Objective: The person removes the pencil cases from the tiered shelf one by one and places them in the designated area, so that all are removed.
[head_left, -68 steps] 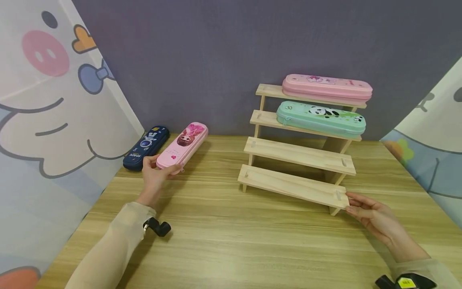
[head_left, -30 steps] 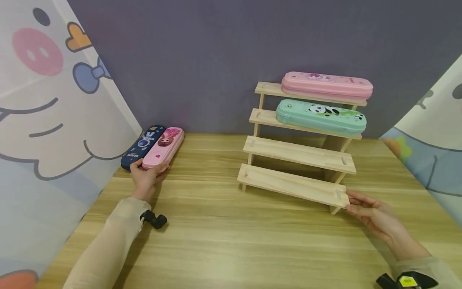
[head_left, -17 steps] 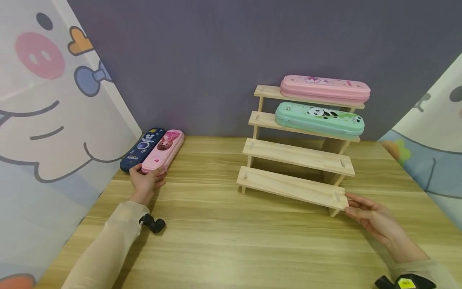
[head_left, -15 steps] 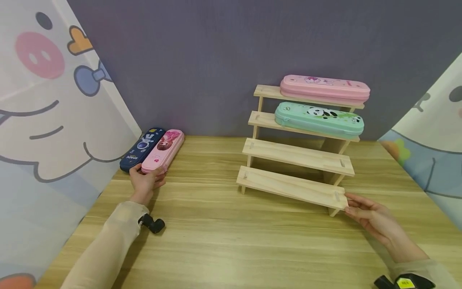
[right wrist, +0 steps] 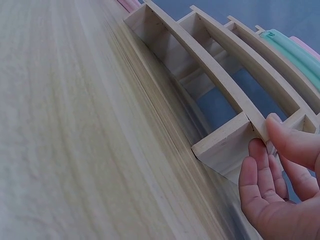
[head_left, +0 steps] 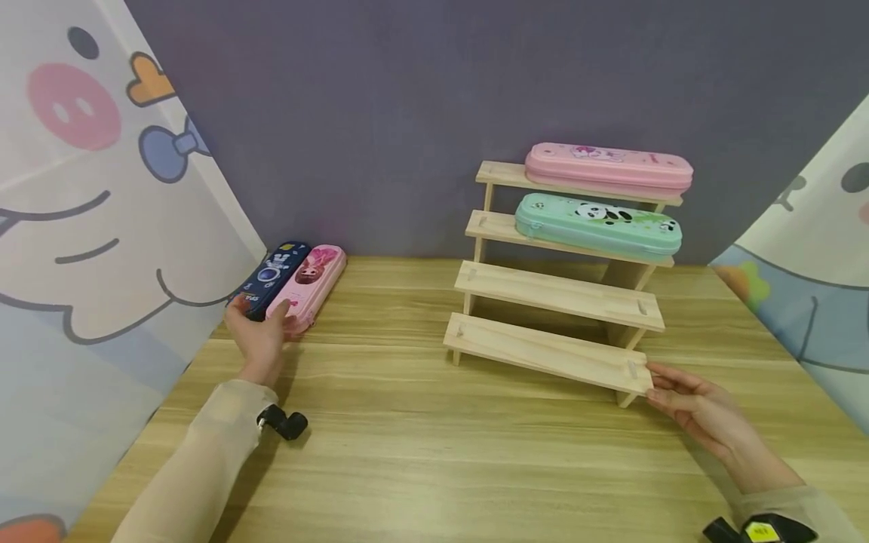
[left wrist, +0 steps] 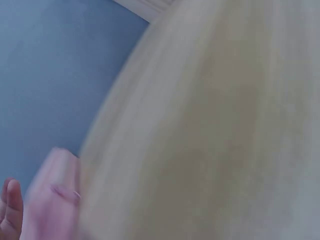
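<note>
My left hand is at the near ends of two pencil cases, thumb and fingers spread apart. Its fingertips are over the navy space pencil case, and its thumb is over the pink doll pencil case lying alongside. In the left wrist view, fingers show straight, left of the blurred pink case. My right hand pinches the right end of the lowest step of a wooden tiered rack. In the right wrist view, the thumb is on the board's edge with fingertips beneath.
A pink pencil case lies on the rack's top step. A mint panda pencil case is on the step below; the two lower steps show bare wood. A grey panel stands behind the wooden table, with cartoon-printed panels at both sides.
The pink doll case has moved left until it lies against the navy case. My left hand has released it and shifted left to the navy case's near end. The right hand stays at the rack.
</note>
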Action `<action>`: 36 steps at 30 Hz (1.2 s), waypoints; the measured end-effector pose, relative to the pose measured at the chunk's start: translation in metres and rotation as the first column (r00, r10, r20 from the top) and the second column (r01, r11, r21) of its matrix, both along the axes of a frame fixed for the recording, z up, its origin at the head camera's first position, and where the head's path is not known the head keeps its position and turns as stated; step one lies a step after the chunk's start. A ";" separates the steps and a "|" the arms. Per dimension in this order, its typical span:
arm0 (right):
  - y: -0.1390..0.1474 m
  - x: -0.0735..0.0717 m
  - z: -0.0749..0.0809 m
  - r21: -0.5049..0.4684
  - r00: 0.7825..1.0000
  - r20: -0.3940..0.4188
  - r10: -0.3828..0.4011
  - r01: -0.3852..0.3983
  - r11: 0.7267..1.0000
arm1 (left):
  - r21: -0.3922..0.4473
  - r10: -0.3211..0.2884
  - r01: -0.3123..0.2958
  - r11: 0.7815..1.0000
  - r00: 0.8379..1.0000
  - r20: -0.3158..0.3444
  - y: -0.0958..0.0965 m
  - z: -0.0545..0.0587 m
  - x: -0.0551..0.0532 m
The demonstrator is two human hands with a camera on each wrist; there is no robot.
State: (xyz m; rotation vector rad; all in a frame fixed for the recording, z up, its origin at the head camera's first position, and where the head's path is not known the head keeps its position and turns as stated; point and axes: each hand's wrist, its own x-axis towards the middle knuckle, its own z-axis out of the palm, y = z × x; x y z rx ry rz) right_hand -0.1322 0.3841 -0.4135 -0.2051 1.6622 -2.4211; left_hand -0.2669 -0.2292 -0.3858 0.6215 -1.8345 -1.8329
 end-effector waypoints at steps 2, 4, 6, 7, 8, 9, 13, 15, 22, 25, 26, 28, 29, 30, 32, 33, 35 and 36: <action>0.001 0.001 -0.001 -0.001 1.000 0.001 -0.003 0.003 1.000 | -0.039 0.000 -0.002 0.999 0.999 -0.047 0.005 0.008 -0.002; 0.001 0.001 -0.001 0.003 1.000 -0.001 -0.006 0.006 1.000 | -0.041 -0.030 0.026 0.999 0.994 -0.102 0.013 0.017 -0.004; 0.001 0.001 -0.001 0.009 1.000 -0.005 -0.009 0.009 1.000 | -0.006 -0.076 0.076 0.997 0.985 -0.152 0.024 0.026 -0.006; 0.001 0.001 -0.001 0.009 1.000 -0.007 -0.008 0.008 1.000 | -0.001 -0.101 0.102 0.995 0.980 -0.174 0.030 0.030 -0.007; 0.001 0.001 -0.001 0.006 1.000 -0.010 -0.006 0.006 1.000 | 0.002 -0.128 0.131 0.991 0.973 -0.191 0.037 0.034 -0.008; 0.001 0.001 -0.001 0.004 1.000 -0.011 -0.005 0.005 1.000 | -0.001 -0.149 0.152 0.988 0.966 -0.210 0.044 0.039 -0.010; 0.002 0.002 0.000 -0.016 1.000 -0.011 -0.004 0.004 1.000 | -0.004 -0.275 0.283 0.959 0.929 -0.248 0.076 0.054 -0.016; 0.002 0.002 0.000 -0.015 1.000 -0.011 -0.004 0.004 1.000 | -0.009 -0.361 0.370 0.929 0.899 -0.250 0.093 0.061 -0.018; 0.000 0.002 -0.002 0.021 1.000 -0.010 -0.012 0.012 1.000 | -0.180 -0.691 0.670 0.720 0.717 -0.096 0.154 0.079 -0.017; -0.002 0.001 -0.003 0.026 1.000 -0.015 -0.016 0.016 1.000 | -0.202 -0.736 0.711 0.673 0.671 -0.090 0.174 0.081 -0.019; -0.002 0.001 -0.003 0.024 1.000 -0.017 -0.013 0.014 1.000 | -0.202 -0.743 0.718 0.666 0.663 -0.092 0.179 0.081 -0.020; -0.003 0.001 -0.004 0.019 1.000 -0.019 -0.004 0.005 1.000 | -0.198 -0.753 0.729 0.655 0.652 -0.093 0.188 0.081 -0.023; -0.003 0.001 -0.004 0.014 1.000 -0.021 0.000 0.000 1.000 | -0.194 -0.758 0.734 0.650 0.646 -0.095 0.192 0.082 -0.024; -0.003 0.001 -0.004 0.011 1.000 -0.022 0.003 -0.003 1.000 | -0.190 -0.761 0.739 0.647 0.642 -0.095 0.197 0.082 -0.024; -0.003 0.001 -0.004 0.006 1.000 -0.022 0.008 -0.008 1.000 | -0.182 -0.768 0.748 0.638 0.633 -0.094 0.205 0.083 -0.027; -0.002 0.001 -0.004 0.004 1.000 -0.020 0.009 -0.008 1.000 | -0.178 -0.772 0.752 0.635 0.629 -0.093 0.210 0.083 -0.029; -0.001 0.001 -0.004 0.008 1.000 -0.021 0.005 -0.005 1.000 | -0.169 -0.779 0.761 0.626 0.619 -0.097 0.220 0.084 -0.032; 0.000 0.001 -0.003 0.013 1.000 -0.020 0.002 -0.002 1.000 | -0.166 -0.784 0.766 0.621 0.613 -0.098 0.225 0.085 -0.034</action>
